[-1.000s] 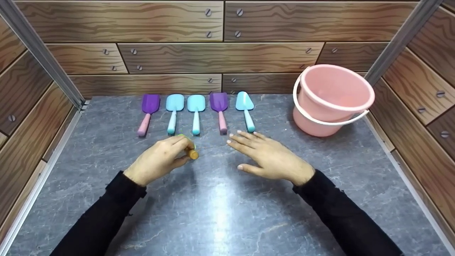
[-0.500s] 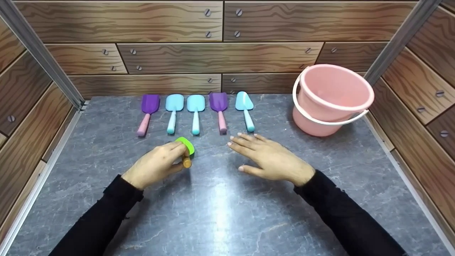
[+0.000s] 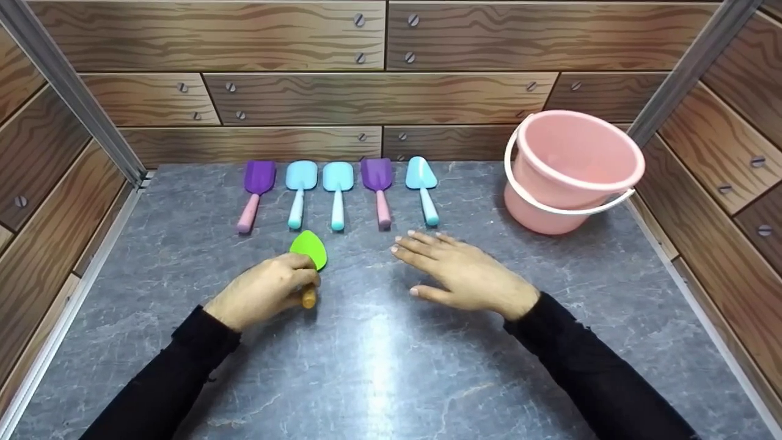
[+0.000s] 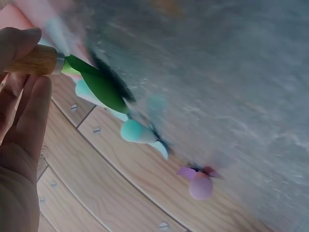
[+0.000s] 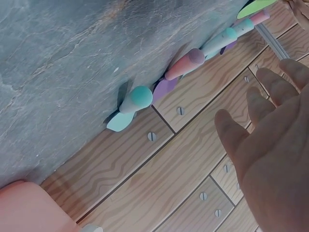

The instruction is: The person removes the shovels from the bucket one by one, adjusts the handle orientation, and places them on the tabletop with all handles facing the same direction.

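My left hand [image 3: 269, 290] pinches a small trowel by its wooden handle [image 4: 35, 62]; the trowel's pointed green blade [image 3: 310, 247] faces the back of the table. In the left wrist view a metal collar joins handle and blade. To the right, my right hand [image 3: 467, 273] holds nothing, its fingers extended and spread palm down over the tabletop. Beyond the hands runs a row of toy shovels: a purple one with a pink handle [image 3: 259, 177], two light blue ones [image 3: 301, 176], another purple one [image 3: 376, 174], and a light blue pointed trowel [image 3: 421, 173].
A pink bucket [image 3: 550, 214] with a white handle stands at the back right, near the wall. Wood-patterned panels [image 3: 293, 98] enclose the grey marbled table [image 3: 379, 342] at the back and both sides.
My left hand has drawn the trowel left and towards me, turning it so the green blade, mostly hidden before, now shows. My right hand has barely moved; the row of shovels stays put.
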